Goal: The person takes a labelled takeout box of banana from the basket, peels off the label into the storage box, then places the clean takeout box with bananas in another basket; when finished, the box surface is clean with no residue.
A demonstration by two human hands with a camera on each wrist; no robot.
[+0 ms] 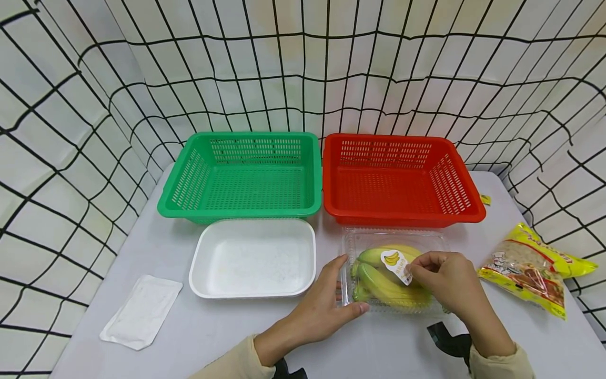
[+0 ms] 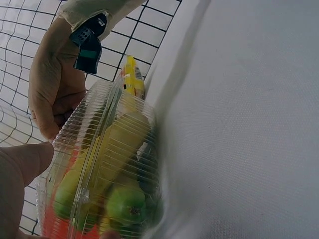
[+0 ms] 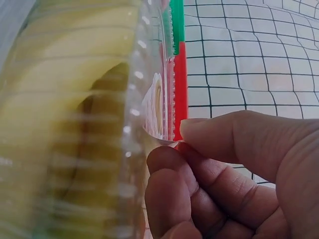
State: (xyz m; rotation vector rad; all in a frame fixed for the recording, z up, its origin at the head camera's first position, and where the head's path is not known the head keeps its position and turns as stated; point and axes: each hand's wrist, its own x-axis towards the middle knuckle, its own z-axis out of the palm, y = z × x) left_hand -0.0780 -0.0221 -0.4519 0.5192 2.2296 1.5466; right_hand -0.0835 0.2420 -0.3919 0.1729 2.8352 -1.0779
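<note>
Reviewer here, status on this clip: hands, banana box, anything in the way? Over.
Right hand pinching sticker on clear box; left hand at box's left side. Box closed, bananas inside. Nothing seen blocking either hand.

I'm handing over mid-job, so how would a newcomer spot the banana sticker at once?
Find the red basket; directly in front of it sits a clear plastic clamshell of bananas. The banana sticker is on its lid, one edge pinched by the right hand. Unlike the clear lid, it is white with a yellow banana picture.
</note>
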